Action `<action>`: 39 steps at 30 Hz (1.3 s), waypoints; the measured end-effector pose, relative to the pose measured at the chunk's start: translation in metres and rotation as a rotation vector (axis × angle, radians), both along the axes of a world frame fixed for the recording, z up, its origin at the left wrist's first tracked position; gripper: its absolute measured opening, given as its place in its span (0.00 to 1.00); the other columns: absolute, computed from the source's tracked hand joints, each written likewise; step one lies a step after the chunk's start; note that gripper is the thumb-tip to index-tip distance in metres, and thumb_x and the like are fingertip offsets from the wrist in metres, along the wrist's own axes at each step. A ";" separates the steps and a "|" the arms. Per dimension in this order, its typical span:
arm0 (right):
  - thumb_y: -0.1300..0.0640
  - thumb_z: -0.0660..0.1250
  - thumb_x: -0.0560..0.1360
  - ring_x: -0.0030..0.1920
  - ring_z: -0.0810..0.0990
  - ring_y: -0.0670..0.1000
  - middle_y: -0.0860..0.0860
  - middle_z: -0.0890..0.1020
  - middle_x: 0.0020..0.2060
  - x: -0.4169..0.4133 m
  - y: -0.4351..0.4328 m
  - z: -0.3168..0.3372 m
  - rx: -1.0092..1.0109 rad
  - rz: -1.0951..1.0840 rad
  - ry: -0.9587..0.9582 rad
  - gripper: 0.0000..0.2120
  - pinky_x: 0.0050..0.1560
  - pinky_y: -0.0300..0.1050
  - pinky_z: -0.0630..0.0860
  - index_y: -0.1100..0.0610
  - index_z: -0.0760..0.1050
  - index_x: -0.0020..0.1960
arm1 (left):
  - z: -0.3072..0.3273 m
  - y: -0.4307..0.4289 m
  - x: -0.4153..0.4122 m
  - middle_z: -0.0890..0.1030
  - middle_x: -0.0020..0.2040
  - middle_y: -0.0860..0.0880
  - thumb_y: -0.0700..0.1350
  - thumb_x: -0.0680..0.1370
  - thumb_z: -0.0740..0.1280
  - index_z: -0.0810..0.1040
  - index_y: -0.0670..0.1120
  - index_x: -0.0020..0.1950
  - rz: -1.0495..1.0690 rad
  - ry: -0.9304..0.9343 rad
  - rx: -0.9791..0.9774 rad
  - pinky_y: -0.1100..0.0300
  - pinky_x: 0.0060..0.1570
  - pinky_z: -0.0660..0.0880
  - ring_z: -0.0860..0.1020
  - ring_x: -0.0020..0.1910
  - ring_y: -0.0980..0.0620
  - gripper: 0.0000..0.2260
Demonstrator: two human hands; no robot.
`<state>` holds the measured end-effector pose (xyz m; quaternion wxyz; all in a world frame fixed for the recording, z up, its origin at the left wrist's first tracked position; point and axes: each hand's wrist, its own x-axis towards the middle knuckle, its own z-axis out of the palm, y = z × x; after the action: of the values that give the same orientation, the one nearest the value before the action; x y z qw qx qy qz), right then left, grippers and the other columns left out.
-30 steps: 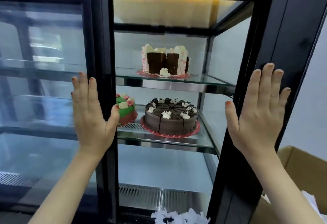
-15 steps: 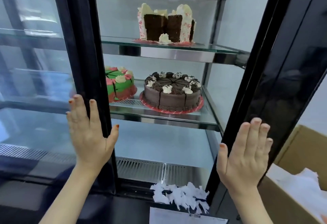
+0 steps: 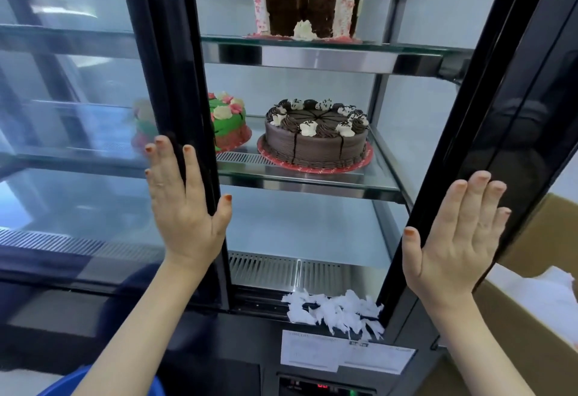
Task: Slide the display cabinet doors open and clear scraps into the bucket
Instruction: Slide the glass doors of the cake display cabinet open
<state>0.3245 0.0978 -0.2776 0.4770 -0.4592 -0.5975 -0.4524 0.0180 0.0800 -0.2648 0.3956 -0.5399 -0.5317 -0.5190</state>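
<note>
Display cabinet [image 3: 516, 114], black-framed and glass-walled, stood with its left sliding door [image 3: 78, 145] pushed aside, leaving the middle open. A cardboard box [image 3: 531, 270] sat just beside the cabinet's right side, with white paper in it.

Inside, a cut chocolate cake with white icing [image 3: 306, 4] stood on the top glass shelf [image 3: 312, 58]. On the middle shelf [image 3: 312, 183], a round chocolate cake [image 3: 316, 142] sat toward the right edge. A green cake [image 3: 228, 126] sat at the left and was partly hidden behind the door's frame.

The left hand [image 3: 184, 208] lay flat, fingers straight and close together, pressed against the black edge of the left door. The right hand [image 3: 456, 239] was likewise flat with straight fingers, resting on the black upright at the cabinet's right side.

White paper scraps [image 3: 334, 311] lay heaped on the bottom track at the cabinet's front edge, near its right corner. Just below them a white label [image 3: 344, 352] was stuck to the base. Only a blue sliver of the bucket [image 3: 62, 386] showed, under the left forearm.
</note>
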 end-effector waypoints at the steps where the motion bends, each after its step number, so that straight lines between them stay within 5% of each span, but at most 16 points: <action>1: 0.44 0.40 0.81 0.75 0.44 0.55 0.53 0.44 0.76 0.000 0.000 0.000 0.001 0.001 0.004 0.30 0.74 0.51 0.42 0.61 0.43 0.77 | 0.000 0.000 0.002 0.57 0.70 0.30 0.49 0.78 0.55 0.57 0.36 0.73 -0.002 0.006 0.007 0.50 0.74 0.47 0.44 0.76 0.45 0.27; 23: 0.47 0.36 0.81 0.75 0.44 0.53 0.51 0.42 0.76 0.001 0.001 0.000 -0.003 0.038 0.007 0.27 0.74 0.50 0.41 0.58 0.41 0.77 | 0.000 0.000 0.090 0.52 0.73 0.38 0.59 0.80 0.38 0.56 0.39 0.73 -0.061 0.023 -0.047 0.50 0.74 0.48 0.40 0.76 0.51 0.31; 27: 0.48 0.36 0.81 0.75 0.44 0.53 0.51 0.42 0.76 0.001 0.001 0.000 -0.006 0.055 0.008 0.27 0.74 0.50 0.41 0.58 0.42 0.77 | -0.001 0.002 0.100 0.41 0.77 0.47 0.58 0.80 0.38 0.52 0.39 0.75 -0.048 0.060 -0.048 0.51 0.74 0.45 0.41 0.76 0.49 0.30; 36: 0.49 0.37 0.81 0.75 0.44 0.53 0.51 0.43 0.76 0.001 0.001 0.000 -0.002 0.069 0.013 0.27 0.74 0.50 0.42 0.58 0.42 0.77 | -0.003 0.003 0.116 0.41 0.77 0.47 0.58 0.80 0.37 0.53 0.39 0.74 -0.043 0.050 -0.081 0.51 0.74 0.46 0.41 0.76 0.49 0.30; 39: 0.49 0.37 0.81 0.75 0.44 0.53 0.51 0.43 0.76 0.001 0.001 0.000 -0.006 0.060 0.015 0.27 0.74 0.51 0.42 0.58 0.42 0.77 | -0.003 0.002 0.119 0.51 0.75 0.40 0.58 0.80 0.38 0.55 0.39 0.74 -0.032 0.040 -0.087 0.52 0.74 0.46 0.41 0.76 0.50 0.30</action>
<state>0.3257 0.0985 -0.2778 0.4935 -0.4456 -0.6089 -0.4326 0.1365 0.0823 -0.2678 0.3738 -0.5753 -0.5370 -0.4909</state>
